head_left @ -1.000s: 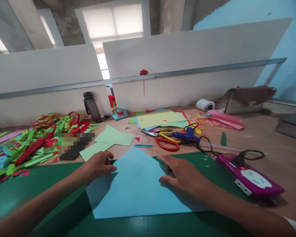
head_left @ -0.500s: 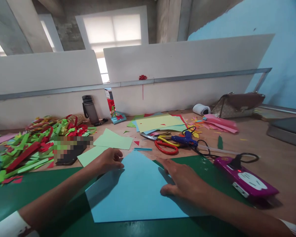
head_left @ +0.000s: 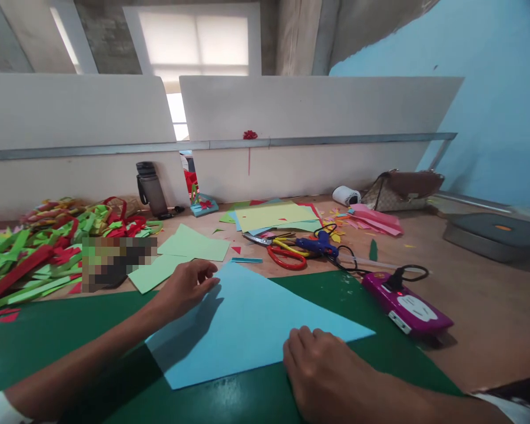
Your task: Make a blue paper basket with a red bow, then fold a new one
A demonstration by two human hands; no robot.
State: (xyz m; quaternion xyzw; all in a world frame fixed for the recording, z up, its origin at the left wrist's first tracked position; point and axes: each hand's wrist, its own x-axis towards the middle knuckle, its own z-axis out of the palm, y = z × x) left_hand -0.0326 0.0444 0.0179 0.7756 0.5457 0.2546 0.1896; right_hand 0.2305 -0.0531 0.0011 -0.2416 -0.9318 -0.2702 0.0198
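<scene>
A light blue sheet of paper (head_left: 242, 318) lies at an angle on the green mat (head_left: 229, 400) in front of me. My left hand (head_left: 189, 290) is over its upper left edge, fingers loosely bent and thumb apart from them; a shadow falls on the sheet beneath. My right hand (head_left: 322, 368) is closed at the near edge, its curled fingers meeting the paper there; the fingertips are hidden. Just beyond the sheet's far corner lies a narrow blue strip (head_left: 246, 260). Light green sheets (head_left: 194, 242) rest past my left hand.
Scissors with red handles (head_left: 287, 257) and a blue glue gun (head_left: 320, 244) lie beyond the paper. A purple power strip (head_left: 406, 303) with a plugged-in cord sits at right. Paper scraps (head_left: 48, 253) are heaped at left, near a dark bottle (head_left: 151, 191). A handbag (head_left: 406, 189) stands at back right.
My right hand has come down and nearer, from lying spread on the sheet to closed at its near edge. The sheet has turned slightly. My left hand stays near the upper left edge.
</scene>
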